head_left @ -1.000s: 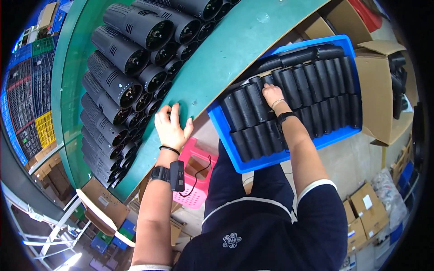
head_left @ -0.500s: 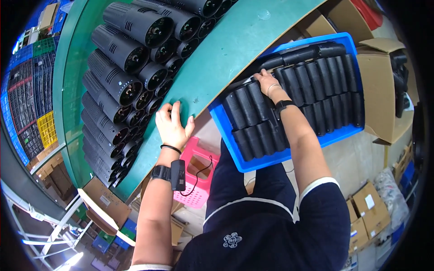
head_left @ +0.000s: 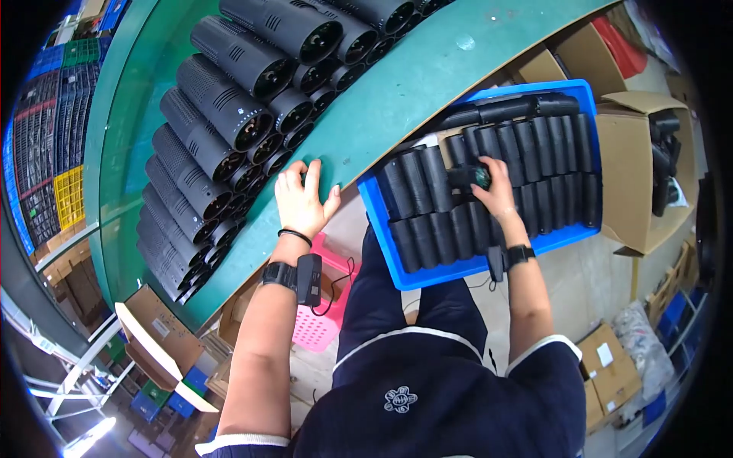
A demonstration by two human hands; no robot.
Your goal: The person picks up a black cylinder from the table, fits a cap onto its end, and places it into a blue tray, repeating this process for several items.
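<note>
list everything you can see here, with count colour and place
black ribbed tubes: many, black, stacked in rows on the green table at upper left
green table: one, green, curved edge across the top
blue crate: one, blue, right of centre
black cylinders: many, black, lying in rows inside the crate
cardboard boxes: several, brown, at right and on the floor
pink basket: one, pink, under the table edge
left hand: flat on the table edge, banded device at the wrist
right hand: grasping one black cylinder in the crate

Navy white-trimmed short sleeves, 2 black wrist devices, cables.
</note>
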